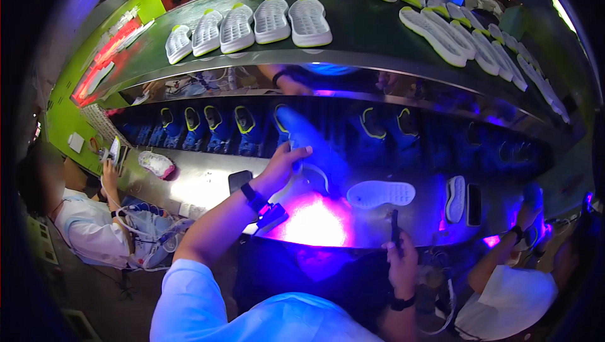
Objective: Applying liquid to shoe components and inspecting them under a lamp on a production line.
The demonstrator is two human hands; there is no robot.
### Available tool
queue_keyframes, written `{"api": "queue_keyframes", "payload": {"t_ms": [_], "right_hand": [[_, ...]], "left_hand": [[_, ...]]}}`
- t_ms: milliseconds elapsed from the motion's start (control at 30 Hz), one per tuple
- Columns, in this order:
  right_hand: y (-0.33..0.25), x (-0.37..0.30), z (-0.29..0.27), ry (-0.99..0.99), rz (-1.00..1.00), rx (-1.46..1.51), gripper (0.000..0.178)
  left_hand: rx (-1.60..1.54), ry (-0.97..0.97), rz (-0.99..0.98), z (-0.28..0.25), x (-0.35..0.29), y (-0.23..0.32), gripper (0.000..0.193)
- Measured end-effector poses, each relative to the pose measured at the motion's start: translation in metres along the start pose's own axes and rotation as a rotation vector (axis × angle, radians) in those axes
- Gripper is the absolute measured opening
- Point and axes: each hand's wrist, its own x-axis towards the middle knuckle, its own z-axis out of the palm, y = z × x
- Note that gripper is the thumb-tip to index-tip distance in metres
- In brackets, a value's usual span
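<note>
Nearest the camera: the person's white short-sleeved shirt (208, 310), low centre, both forearms rising from it.

Left side: a co-worker in a white top (88, 231) sits at the table's far-left end, one hand raised near small items there. A white-and-pink shoe part (156, 164) lies on the pale metal table (201, 184), well apart from the person's hands. A small dark rectangular block (239, 180) lies just left of the left wrist.

Left hand (287, 159): black band at the wrist, arm extended fwd, fingers closed around the heel area of a blue shoe upper (309, 143), which stands tilted above the table under violet light. Hand clamped on it.

Centre: a bright magenta-violet glow patch (315, 219) on the table in front of the person. A white moulded shoe sole (380, 194), tread side up, lies flat on the table just right of the glow, apart from both hands.

Right hand (401, 257): black wristwatch, fingers closed on a thin dark stick-like tool (394, 225) held approx. upright.

Right side: another white sole (455, 198) stands on edge beside a dark flat rectangle (474, 204). A second co-worker's arm (504, 250) reaches in at far right.

Behind the table: a row of blue uppers with yellow-green collars (217, 129). Upper shelf (365, 33): rows of white soles with yellow-green edges (252, 25).
</note>
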Motion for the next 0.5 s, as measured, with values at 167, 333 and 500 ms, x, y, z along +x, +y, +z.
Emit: {"api": "queue_keyframes", "payload": {"t_ms": [167, 333, 500], "right_hand": [[0.005, -0.001, 0.037, -0.085, -0.138, 0.020, 0.041], [-0.012, -0.019, 0.071, -0.195, -0.074, 0.006, 0.042], [0.011, -0.030, 0.099, -0.277, -0.176, -0.200, 0.039]], "left_hand": [[0.101, -0.066, 0.311, 0.007, -0.107, -0.009, 0.062], [0.621, 0.069, 0.545, -0.011, -0.179, -0.045, 0.082], [1.090, 0.030, 0.803, -0.018, -0.242, -0.081, 0.082]]}}
